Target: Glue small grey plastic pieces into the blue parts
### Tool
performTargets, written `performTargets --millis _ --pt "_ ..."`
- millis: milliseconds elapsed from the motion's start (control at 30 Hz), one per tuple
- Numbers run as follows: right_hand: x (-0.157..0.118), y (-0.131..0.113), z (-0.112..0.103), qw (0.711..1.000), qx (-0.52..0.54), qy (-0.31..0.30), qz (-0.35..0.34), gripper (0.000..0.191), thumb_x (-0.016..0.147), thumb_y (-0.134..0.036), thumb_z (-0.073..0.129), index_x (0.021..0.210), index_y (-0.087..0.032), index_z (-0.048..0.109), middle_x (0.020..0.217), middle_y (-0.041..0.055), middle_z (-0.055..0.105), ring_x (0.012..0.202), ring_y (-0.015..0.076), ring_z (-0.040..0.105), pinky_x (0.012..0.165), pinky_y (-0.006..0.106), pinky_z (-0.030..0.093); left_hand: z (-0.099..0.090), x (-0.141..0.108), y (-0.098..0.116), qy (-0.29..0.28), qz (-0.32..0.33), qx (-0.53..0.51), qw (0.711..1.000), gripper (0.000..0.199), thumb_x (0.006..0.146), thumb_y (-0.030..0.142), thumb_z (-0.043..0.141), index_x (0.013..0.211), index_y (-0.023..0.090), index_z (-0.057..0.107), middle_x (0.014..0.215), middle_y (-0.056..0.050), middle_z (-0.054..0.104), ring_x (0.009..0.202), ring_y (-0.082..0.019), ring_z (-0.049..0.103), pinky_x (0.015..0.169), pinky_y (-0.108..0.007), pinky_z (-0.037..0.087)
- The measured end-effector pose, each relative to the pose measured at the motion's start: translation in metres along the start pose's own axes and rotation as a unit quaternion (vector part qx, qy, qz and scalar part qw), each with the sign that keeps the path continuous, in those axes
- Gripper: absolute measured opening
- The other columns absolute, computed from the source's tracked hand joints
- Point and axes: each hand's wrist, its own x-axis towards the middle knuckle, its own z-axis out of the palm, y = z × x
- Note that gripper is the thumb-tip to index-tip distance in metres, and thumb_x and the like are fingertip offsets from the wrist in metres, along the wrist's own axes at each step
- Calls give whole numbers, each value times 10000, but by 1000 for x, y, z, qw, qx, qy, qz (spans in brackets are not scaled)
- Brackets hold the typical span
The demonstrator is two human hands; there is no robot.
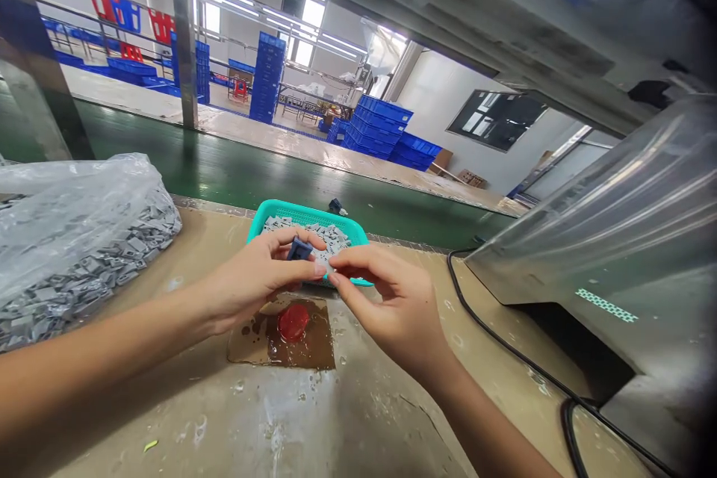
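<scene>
My left hand [263, 269] is closed around a small dark blue plastic part [299, 249], held between thumb and fingers. Close beside it, my right hand [389, 295] pinches thumb and forefinger together; a small pale grey piece seems to be at the tips, partly hidden. Both hands hover in front of a turquoise plastic basket [274, 207] filled with small grey plastic pieces [330, 237]. Below the hands, a round red thing [293, 323] lies on a wet brown sheet [319, 352] on the worktable.
A clear plastic bag [112, 239] of grey pieces lies at left. Behind the basket runs a green conveyor belt [235, 172], with a small dark part [335, 205] on it. A black cable [487, 340] and metal machine [605, 239] stand at right. Blue crates [375, 127] are stacked beyond.
</scene>
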Motion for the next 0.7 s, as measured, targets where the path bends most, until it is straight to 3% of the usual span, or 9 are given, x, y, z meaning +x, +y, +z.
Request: performTargets --millis 133,267,467,700 --pt "-5 -4 -6 1000 -10 -23 -7 120 758 -75 552 809 -173 599 770 19 618 682 127 570 636 253 479 4 -7 -2 -23 -30 -5 999 264 661 232 664 880 219 518 663 56 482 484 -33 351 461 -192 241" --pt "-7 -6 -8 999 -25 -18 -18 118 748 -79 544 787 -183 583 734 10 601 654 126 555 611 252 466 7 -12 -4 -18 -57 -68 996 273 655 202 671 881 218 519 739 32 527 550 -46 428 510 -186 325" --pt "-3 -13 -11 997 -52 -16 -58 113 736 -78 542 765 -185 565 712 8 583 613 119 521 586 253 441 9 -15 -2 -7 -86 -121 989 263 613 189 705 827 198 553 624 41 505 522 -35 421 489 -155 334" --pt "-3 -16 -9 994 -71 -39 -77 133 727 -45 526 758 -173 541 687 3 537 619 111 498 583 241 422 6 -15 -1 -30 -94 -106 989 212 625 190 689 783 197 547 646 30 504 552 -57 438 524 -190 351"
